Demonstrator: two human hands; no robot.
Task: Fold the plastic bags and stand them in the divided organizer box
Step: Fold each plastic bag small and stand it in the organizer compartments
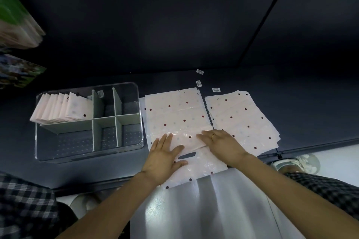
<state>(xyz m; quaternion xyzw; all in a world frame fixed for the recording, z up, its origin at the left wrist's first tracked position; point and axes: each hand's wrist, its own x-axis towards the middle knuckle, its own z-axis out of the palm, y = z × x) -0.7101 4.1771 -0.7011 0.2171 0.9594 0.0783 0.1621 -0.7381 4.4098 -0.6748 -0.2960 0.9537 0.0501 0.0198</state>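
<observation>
Both hands lie flat with straight fingers, left hand [162,156] and right hand [220,144] pressing the pale pink dotted plastic bag [174,114] on the dark table [291,103]. Neither hand grasps it. Left of it stands the clear divided organizer box [89,153], with folded pink bags [64,109] upright in its far-left compartment.

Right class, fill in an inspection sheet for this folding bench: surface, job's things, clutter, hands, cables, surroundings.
Surface: dark table.
Job's things: clear organizer with grey dividers; folded bags stand in its far-left compartment, other compartments hold no bags. Spotted pink bag lies flat on a stack; second stack to its right.
Clutter: three small labels on the far side.
Hands: left hand and right hand press flat on the bag.
Cables: nothing seen.
Surroundings: dark wall; blurred packages at left.
</observation>
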